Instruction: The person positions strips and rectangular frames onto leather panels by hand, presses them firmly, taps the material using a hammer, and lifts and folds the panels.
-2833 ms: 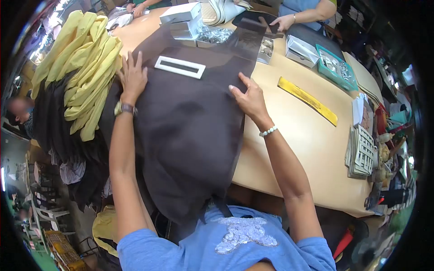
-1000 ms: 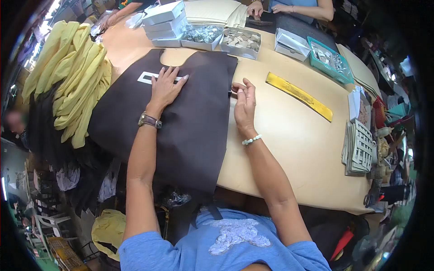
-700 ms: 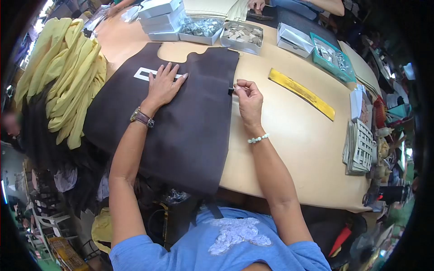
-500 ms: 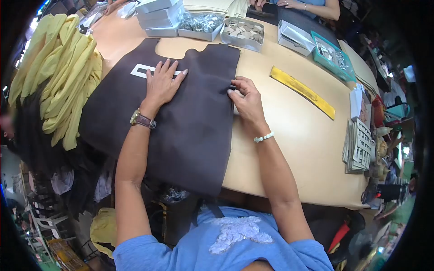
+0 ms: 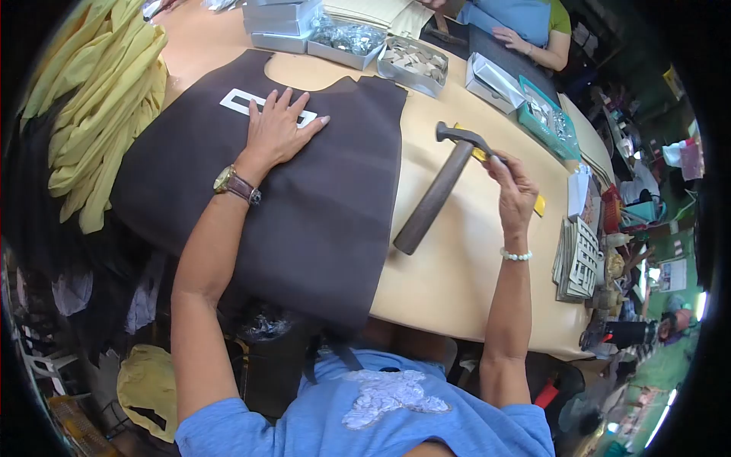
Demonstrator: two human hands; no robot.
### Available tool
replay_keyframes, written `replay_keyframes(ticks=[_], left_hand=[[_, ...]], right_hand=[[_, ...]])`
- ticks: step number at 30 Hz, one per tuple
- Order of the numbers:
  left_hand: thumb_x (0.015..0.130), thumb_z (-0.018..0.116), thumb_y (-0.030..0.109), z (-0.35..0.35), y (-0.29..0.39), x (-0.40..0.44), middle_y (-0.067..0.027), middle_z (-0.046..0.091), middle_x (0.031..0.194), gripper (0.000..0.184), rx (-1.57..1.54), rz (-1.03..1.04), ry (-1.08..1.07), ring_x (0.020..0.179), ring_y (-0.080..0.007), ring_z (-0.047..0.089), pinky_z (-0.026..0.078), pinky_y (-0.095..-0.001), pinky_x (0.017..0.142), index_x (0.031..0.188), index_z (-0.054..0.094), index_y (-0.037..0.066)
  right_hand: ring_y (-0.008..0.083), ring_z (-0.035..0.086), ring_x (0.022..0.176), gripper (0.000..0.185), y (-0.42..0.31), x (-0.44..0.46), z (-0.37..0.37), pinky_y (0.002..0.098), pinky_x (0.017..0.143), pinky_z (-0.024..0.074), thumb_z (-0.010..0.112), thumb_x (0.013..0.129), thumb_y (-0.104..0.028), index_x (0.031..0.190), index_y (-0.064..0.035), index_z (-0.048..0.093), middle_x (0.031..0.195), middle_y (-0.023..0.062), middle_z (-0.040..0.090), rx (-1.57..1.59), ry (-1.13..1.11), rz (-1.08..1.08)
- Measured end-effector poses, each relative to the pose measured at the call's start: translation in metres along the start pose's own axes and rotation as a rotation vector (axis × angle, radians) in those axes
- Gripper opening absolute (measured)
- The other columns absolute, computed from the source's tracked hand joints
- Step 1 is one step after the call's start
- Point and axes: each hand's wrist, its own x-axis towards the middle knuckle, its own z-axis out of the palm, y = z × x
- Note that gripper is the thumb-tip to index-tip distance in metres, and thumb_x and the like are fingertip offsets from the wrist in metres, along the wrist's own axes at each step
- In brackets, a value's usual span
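Note:
A large dark fabric piece (image 5: 327, 206) with a curved cut-out at its top lies flat on the table. My left hand (image 5: 276, 135) rests on it with fingers spread, partly covering a white rectangular frame template (image 5: 236, 101). To the right of the fabric, my right hand (image 5: 518, 190) pinches a claw hammer (image 5: 440, 194) at the claw end of its head. The wooden handle slants down to the left, its end close to the fabric's right edge. Behind the hammer and my hand, a yellow strip (image 5: 540, 206) shows only in parts.
Yellow fabric (image 5: 114, 99) is heaped at the left. Along the far side stand a box of small pieces (image 5: 413, 65), a box of bagged parts (image 5: 346, 39) and a teal tray (image 5: 548, 118). Card templates (image 5: 576, 259) lie at the right edge. Another person's hand (image 5: 512, 38) rests across the table.
My right hand has moved right, away from the fabric's edge, and the hammer now shows in it. My left hand stays on the template. The view has shifted slightly.

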Motion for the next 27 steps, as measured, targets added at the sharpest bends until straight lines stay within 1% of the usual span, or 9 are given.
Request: replay_keyframes(ticks=[2,5,6,11,14,18,21,25,27], left_hand=[[0.085,0.044,0.061,0.001,0.0,-0.001,-0.0178,0.039,0.14,0.07,-0.014,0.0,0.007,0.132,-0.0368,0.031,0.017,-0.0619,0.105,0.133,0.047,0.011],[0.085,0.044,0.061,-0.003,0.003,-0.001,-0.0168,0.038,0.141,0.068,0.013,-0.017,-0.018,0.132,-0.0356,0.031,0.018,-0.0604,0.106,0.134,0.046,0.015],[0.085,0.043,0.061,-0.004,0.004,-0.001,-0.0163,0.038,0.142,0.067,0.03,-0.023,-0.032,0.133,-0.035,0.03,0.018,-0.0595,0.106,0.135,0.046,0.016],[0.085,0.045,0.06,0.0,0.001,0.0,-0.0181,0.039,0.14,0.066,-0.019,0.008,-0.006,0.131,-0.0376,0.031,0.017,-0.0627,0.105,0.132,0.049,0.013],[0.085,0.045,0.06,-0.001,0.0,-0.001,-0.0182,0.039,0.14,0.066,-0.012,0.014,-0.004,0.132,-0.0373,0.03,0.016,-0.0627,0.105,0.132,0.049,0.014],[0.085,0.045,0.06,-0.002,0.001,-0.001,-0.0181,0.039,0.14,0.066,-0.023,-0.002,-0.01,0.132,-0.037,0.03,0.016,-0.0619,0.106,0.132,0.049,0.013],[0.085,0.044,0.06,-0.003,0.003,-0.001,-0.018,0.039,0.14,0.067,-0.027,-0.006,-0.008,0.132,-0.0369,0.03,0.016,-0.0613,0.106,0.132,0.049,0.013],[0.086,0.043,0.06,-0.003,0.003,-0.002,-0.0181,0.039,0.14,0.067,-0.029,-0.004,-0.003,0.132,-0.0364,0.03,0.015,-0.061,0.106,0.131,0.049,0.012],[0.089,0.04,0.057,-0.004,0.004,-0.002,-0.0175,0.039,0.14,0.063,-0.035,-0.015,-0.014,0.132,-0.0365,0.03,0.015,-0.061,0.106,0.133,0.048,0.012]], right_hand=[[0.0129,0.065,0.08,0.017,-0.01,0.0,-0.006,0.024,0.073,0.0516,0.06,0.089,-0.007,0.101,0.0013,0.066,0.086,0.0069,0.067,0.001,0.053,-0.022],[0.0143,0.066,0.08,0.017,-0.016,-0.001,0.008,0.025,0.074,0.053,0.059,0.089,-0.007,0.102,0.0025,0.065,0.086,0.0079,0.067,0.134,0.068,-0.026],[0.0146,0.066,0.079,0.018,-0.019,-0.002,0.018,0.0247,0.073,0.0533,0.059,0.089,-0.007,0.102,0.0035,0.065,0.087,0.0085,0.068,0.168,0.057,-0.006],[0.0117,0.065,0.076,0.017,-0.027,-0.014,0.092,0.0231,0.07,0.0516,0.061,0.088,-0.008,0.1,0.002,0.066,0.084,0.0067,0.068,0.356,-0.107,0.138],[0.0101,0.064,0.073,0.016,-0.004,-0.012,0.117,0.0219,0.068,0.0502,0.062,0.087,-0.009,0.098,0.0019,0.067,0.081,0.0059,0.067,0.366,-0.092,0.206],[0.0094,0.063,0.072,0.017,0.028,0.013,0.111,0.0219,0.066,0.0496,0.062,0.087,-0.01,0.097,0.0032,0.067,0.079,0.0067,0.067,0.264,0.091,0.107],[0.0098,0.063,0.071,0.018,0.033,0.026,0.096,0.0212,0.065,0.0496,0.062,0.087,-0.009,0.097,0.0041,0.066,0.078,0.0076,0.067,0.248,0.187,0.15],[0.0126,0.065,0.075,0.018,0.015,0.017,0.088,0.0232,0.07,0.0525,0.062,0.087,-0.009,0.099,0.0038,0.066,0.082,0.0088,0.067,0.298,0.213,0.139],[0.0135,0.066,0.077,0.018,0.006,0.007,0.092,0.0248,0.072,0.0534,0.062,0.087,-0.009,0.1,0.0032,0.066,0.084,0.0084,0.067,0.375,0.149,0.128]])
